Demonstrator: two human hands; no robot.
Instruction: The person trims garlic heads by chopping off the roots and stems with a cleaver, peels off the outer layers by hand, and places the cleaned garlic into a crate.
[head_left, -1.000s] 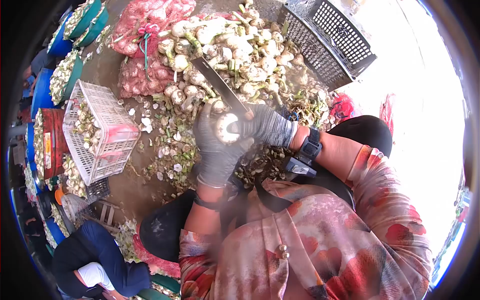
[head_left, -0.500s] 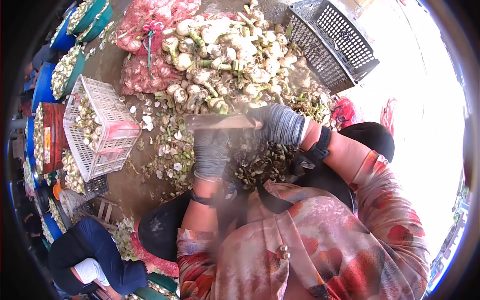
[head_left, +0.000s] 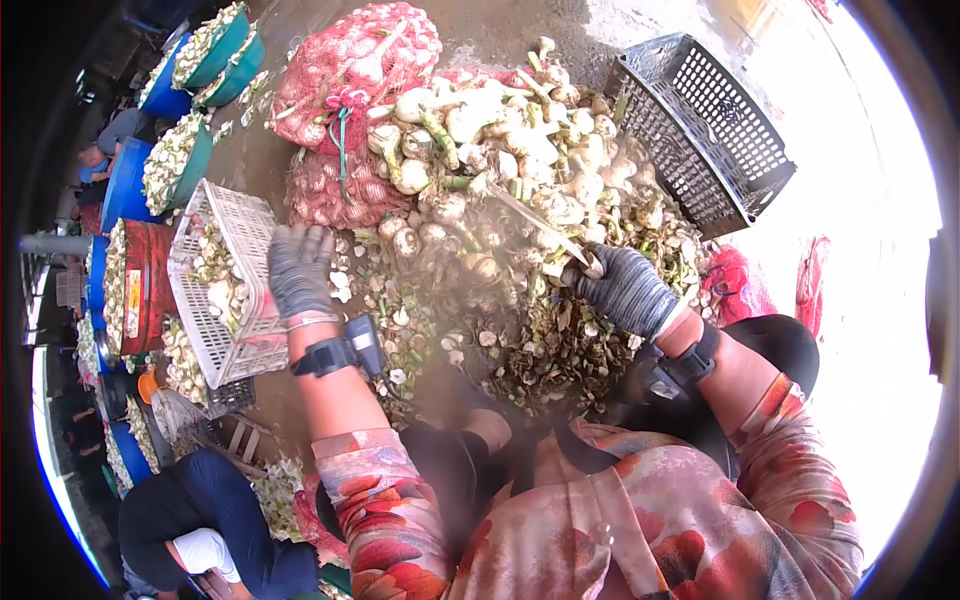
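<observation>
My left hand (head_left: pixel 301 272), in a grey glove, is at the near right side of the white plastic crate (head_left: pixel 243 350). Its fingers are spread, with nothing visible in them. Cut garlic bulbs (head_left: pixel 226 296) lie inside that tilted crate. My gloved right hand (head_left: pixel 628 290) grips a knife (head_left: pixel 535 222) whose long blade points up and left over the garlic heap (head_left: pixel 540 150). Whole bulbs with thick stems make up this heap. Below the blade lies a dark pile of trimmed roots and stems (head_left: pixel 555 350).
Red mesh sacks of garlic (head_left: pixel 350 70) lean at the heap's left. A black slotted crate (head_left: pixel 700 135) stands at the upper right. Green tubs (head_left: pixel 190 165), blue barrels (head_left: pixel 130 185) and a red drum (head_left: pixel 145 285) line the left. Another person (head_left: pixel 200 530) crouches at lower left.
My left hand has moved from beside the knife leftward to the white crate, its fingers spreading. My right hand has moved right and slightly down with the knife. The whole view has shifted.
</observation>
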